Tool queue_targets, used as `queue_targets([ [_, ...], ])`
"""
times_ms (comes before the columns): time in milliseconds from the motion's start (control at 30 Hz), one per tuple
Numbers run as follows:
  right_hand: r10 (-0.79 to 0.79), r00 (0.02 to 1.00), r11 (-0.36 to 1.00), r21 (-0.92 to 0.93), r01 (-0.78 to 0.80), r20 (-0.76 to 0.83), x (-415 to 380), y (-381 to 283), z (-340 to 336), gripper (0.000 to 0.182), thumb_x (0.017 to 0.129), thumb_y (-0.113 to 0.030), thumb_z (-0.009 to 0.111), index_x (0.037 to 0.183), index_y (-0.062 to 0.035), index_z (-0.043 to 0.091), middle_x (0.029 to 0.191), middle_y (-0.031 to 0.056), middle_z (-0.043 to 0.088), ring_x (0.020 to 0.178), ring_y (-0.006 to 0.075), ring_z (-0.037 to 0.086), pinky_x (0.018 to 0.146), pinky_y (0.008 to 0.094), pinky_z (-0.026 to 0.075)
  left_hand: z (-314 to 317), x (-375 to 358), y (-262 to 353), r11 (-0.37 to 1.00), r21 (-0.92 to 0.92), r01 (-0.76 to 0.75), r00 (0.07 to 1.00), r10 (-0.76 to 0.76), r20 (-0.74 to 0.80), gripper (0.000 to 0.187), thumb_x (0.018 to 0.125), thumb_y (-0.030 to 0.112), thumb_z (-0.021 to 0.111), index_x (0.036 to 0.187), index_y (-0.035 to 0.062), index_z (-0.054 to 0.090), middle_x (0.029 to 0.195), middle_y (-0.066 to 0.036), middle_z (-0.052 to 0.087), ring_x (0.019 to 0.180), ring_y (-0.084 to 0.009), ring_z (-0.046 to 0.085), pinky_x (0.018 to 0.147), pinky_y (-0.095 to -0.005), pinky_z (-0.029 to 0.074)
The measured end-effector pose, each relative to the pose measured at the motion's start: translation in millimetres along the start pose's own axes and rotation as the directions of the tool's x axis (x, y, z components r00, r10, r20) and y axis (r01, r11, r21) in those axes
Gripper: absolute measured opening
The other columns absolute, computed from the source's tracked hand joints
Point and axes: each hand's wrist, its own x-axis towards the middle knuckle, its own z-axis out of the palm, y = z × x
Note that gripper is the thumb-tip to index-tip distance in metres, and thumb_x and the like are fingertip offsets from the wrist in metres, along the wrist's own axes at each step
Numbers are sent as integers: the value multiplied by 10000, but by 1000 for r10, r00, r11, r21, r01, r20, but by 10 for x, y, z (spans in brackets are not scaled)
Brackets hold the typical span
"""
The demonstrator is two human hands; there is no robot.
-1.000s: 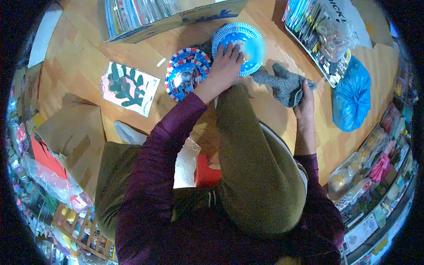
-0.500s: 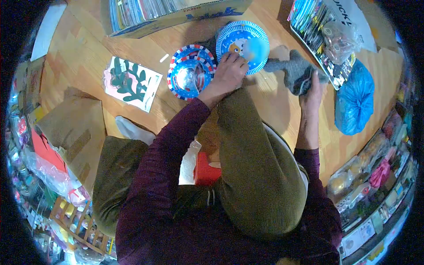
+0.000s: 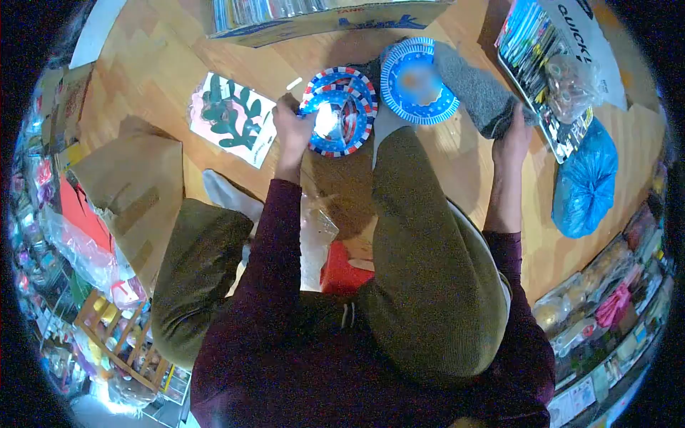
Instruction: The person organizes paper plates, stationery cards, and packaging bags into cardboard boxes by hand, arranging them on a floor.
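My left hand point(image 3: 291, 130) is closed on the left rim of a shiny, plastic-wrapped stack of paper plates point(image 3: 348, 91) with a red, white and blue border. On the right, my right hand point(image 3: 511, 137) grips the lower end of a grey cloth point(image 3: 474, 89). The cloth stretches up and left, its far end covering the right edge of a blue paper plate stack point(image 3: 399, 103) with a striped rim. That stack's centre print is blurred. Both stacks lie on the wooden floor, side by side, beyond my raised knee.
Left of the plates lies a card with a green cactus shape point(image 3: 235, 128). A cardboard box point(image 3: 357, 18) of thin packets stands at the back. To the right are a tray of packets point(image 3: 531, 71) and a tied blue plastic bag point(image 3: 586, 182). A brown paper bag point(image 3: 135, 192) stands left.
My left hand has left the blue plates and taken the left rim of the red-bordered stack. The grey cloth now reaches further up, over the blue plates' edge. The camera view has shifted.
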Motion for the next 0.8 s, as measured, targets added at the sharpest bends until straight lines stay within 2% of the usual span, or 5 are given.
queue_targets([
  [233,86,988,993,88,-76,-125,-74,-38,-309,286,865,-198,450,1073,-3,432,1010,94,521,941,189,507,833,320,396,-112,204,245,991,130,-38,983,13,184,382,658,182,653,990,9,571,900,-190,593,848,-281,581,742,-324,442],
  [367,-74,985,997,-12,73,-155,-38,-239,-261,356,854,-251,472,1102,-2,414,1022,89,504,910,178,508,802,320,401,-656,164,470,804,-535,259,941,-85,328,242,772,105,569,971,-32,565,846,-109,622,730,-149,591,652,-246,457],
  [500,-90,993,994,57,95,-82,141,-162,-334,356,853,-231,468,1119,-6,393,1059,86,490,925,181,501,811,318,396,-703,69,1044,841,-504,195,964,-68,258,193,789,124,566,919,-19,570,851,-85,608,747,-107,565,640,-236,458],
  [733,6,995,999,45,-1,-104,159,94,-100,400,849,-279,480,1120,10,430,1054,90,502,961,169,472,835,303,371,776,33,1328,949,95,-301,954,299,36,564,622,270,693,994,-80,457,952,-243,506,942,-406,451,828,-423,364],
  [800,93,992,991,-88,-100,-84,210,183,-103,474,839,-351,477,1093,48,444,1072,104,495,970,167,465,832,297,366,906,50,1313,971,-5,-238,969,238,68,619,603,282,702,1016,-83,422,986,-259,481,959,-410,435,834,-432,352],
])
